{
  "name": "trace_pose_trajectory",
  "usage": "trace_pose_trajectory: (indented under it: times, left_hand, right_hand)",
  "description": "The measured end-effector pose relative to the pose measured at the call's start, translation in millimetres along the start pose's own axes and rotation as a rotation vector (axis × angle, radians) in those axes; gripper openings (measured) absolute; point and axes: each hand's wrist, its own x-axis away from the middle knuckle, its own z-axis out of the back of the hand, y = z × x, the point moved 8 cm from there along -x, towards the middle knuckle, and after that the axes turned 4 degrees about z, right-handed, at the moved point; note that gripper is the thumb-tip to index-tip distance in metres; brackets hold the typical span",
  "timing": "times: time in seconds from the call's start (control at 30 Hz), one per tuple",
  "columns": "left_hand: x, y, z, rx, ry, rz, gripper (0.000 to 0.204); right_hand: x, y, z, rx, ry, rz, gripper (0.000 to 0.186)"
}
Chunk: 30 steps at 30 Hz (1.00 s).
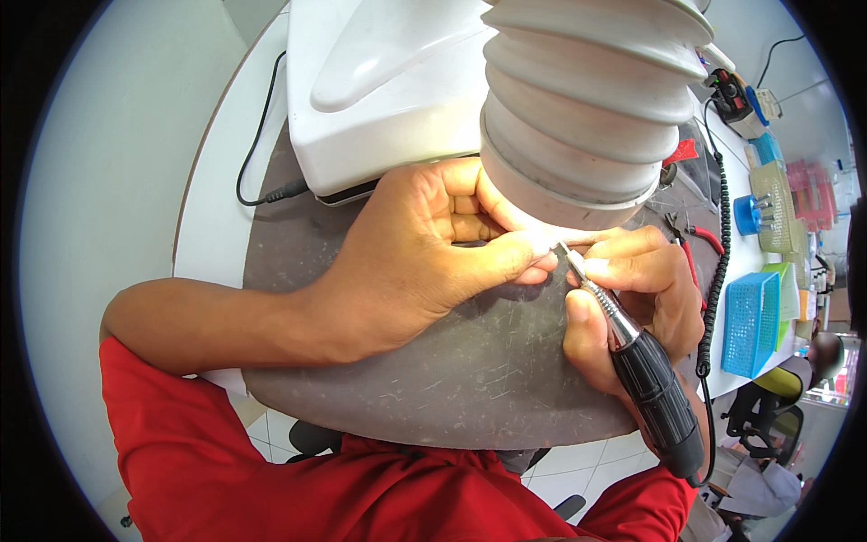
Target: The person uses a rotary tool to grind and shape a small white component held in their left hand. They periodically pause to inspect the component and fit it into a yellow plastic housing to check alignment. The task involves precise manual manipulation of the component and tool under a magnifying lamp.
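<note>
My right hand [639,294] grips a rotary handpiece [646,366], black at the grip with a silver nose, its tip pointing up and left. A cord runs from its rear end. My left hand [442,244] is closed, thumb pressed toward the fingers, pinching something too small to make out beside the handpiece tip. The fingertips of both hands almost meet just below the mouth of a ribbed white suction hose [591,117]. Both hands are above a scratched grey-brown mat [479,379].
A white machine housing [388,99] stands behind my left hand, with a black cable [257,144] beside it. On the right are red-handled pliers [704,239], a coiled cord [722,208], a blue bur stand [748,215] and a blue basket [751,325].
</note>
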Motion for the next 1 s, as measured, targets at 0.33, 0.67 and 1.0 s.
trace_pose_trajectory:
  times: [0.33, 0.67, 1.0]
  left_hand:
    - [-0.4, 1.7, 0.3, -0.040, 0.017, -0.018, 0.031]
    - [-0.1, 1.6, -0.3, 0.017, 0.000, -0.003, 0.031]
    - [-0.5, 0.7, -0.1, 0.020, 0.004, -0.013, 0.031]
  right_hand:
    - [1.2, 1.5, -3.1, -0.008, -0.121, -0.055, 0.020]
    - [-0.8, 0.9, 1.3, 0.000, -0.015, -0.042, 0.025]
    - [0.1, 1.8, 1.0, -0.031, -0.003, -0.022, 0.024]
